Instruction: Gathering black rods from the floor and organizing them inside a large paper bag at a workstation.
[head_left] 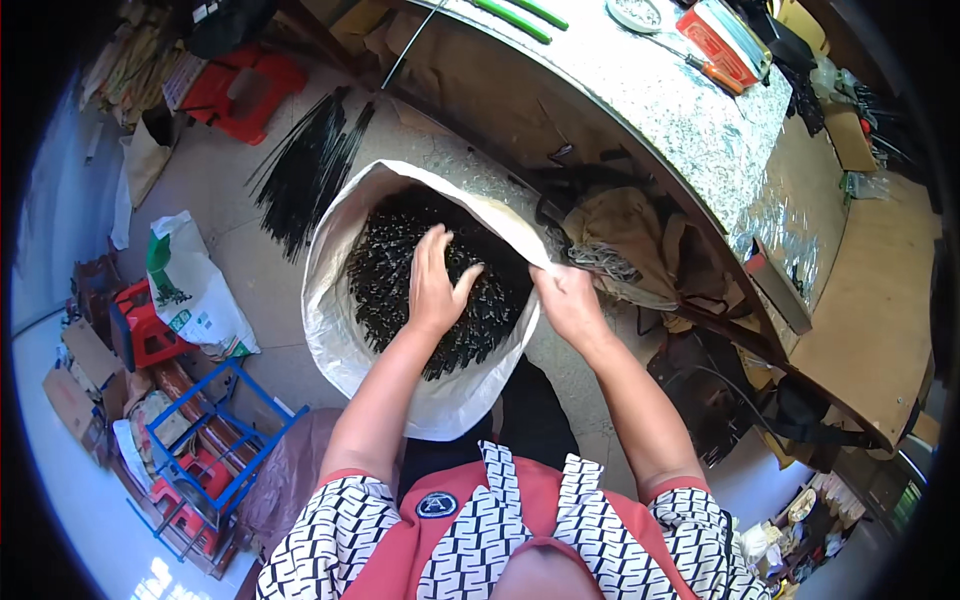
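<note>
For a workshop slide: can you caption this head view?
Left hand rests on small black parts inside a white sack; right hand grips its rim.

A sack [340, 330] stands open on the floor in front of the person, filled with small parts [400, 280]; the left hand [437, 285] rests on the parts inside it and the right hand [567, 300] grips the sack's right rim. Behind the sack lies a bundle of thin rods [305, 170], with a stool [245, 90] beyond. To the right runs the surface [690, 130]; a bag [190, 285] and crate [215, 430] sit to the left.
</note>
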